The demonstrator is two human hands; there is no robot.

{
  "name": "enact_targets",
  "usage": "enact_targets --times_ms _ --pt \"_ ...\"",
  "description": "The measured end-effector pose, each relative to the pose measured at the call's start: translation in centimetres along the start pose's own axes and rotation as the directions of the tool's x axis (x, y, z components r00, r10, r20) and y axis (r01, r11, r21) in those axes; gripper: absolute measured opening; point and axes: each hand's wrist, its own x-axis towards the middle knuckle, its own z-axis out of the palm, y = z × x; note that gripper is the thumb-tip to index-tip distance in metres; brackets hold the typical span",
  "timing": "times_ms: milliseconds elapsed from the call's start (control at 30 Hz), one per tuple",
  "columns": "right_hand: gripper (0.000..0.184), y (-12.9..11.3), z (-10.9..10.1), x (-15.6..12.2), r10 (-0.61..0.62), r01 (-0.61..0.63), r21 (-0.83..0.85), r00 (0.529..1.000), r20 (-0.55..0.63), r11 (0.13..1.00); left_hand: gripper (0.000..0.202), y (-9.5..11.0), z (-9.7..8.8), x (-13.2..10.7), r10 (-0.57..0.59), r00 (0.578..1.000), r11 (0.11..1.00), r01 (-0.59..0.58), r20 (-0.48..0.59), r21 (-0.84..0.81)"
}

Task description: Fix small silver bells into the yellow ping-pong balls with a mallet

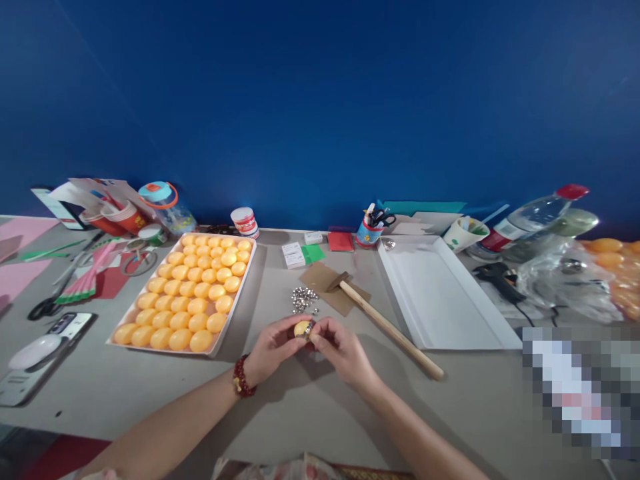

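Observation:
My left hand (275,350) is closed around an orange ping-pong ball (301,328), whose right side carries shiny silver metal bits. My right hand (343,350) meets the ball from the right, thumb and fingers pinched at those bits; whatever sits between the fingertips is hidden. Just beyond my hands lies a loose pile of small silver metal pieces (303,299), too small to name surely. Left of the hands, a shallow white tray (219,343) holds rows of similar orange balls (197,305). To the right, a wooden-handled hammer (385,323) rests with its head on a brown sheet (313,279).
A white tray (440,293) lies on the right, with a small silver item in its far corner. Beyond it stand a paper cup (465,235), a tilted bottle (525,223) and a black glue gun (500,280). Small white boxes (293,257) sit at the back; a phone (45,357) lies left.

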Motion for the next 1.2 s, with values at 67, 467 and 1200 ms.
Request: enact_targets --times_ms 67,467,1200 --pt "0.032 0.0 0.0 0.0 0.007 -0.007 -0.002 1.0 0.002 1.0 0.038 0.0 0.0 0.0 0.003 1.0 1.0 -0.003 -0.005 -0.002" --pt "0.03 -0.4 0.4 -0.2 -0.018 0.018 -0.005 1.0 -0.02 1.0 0.038 0.2 0.2 -0.1 0.022 1.0 1.0 -0.022 -0.003 -0.014" --pt "0.025 -1.1 -3.4 0.3 -0.216 0.132 -0.419 0.963 -0.16 0.898 0.035 0.5 0.2 0.0 0.044 0.997 0.978 -0.03 0.062 -0.205"
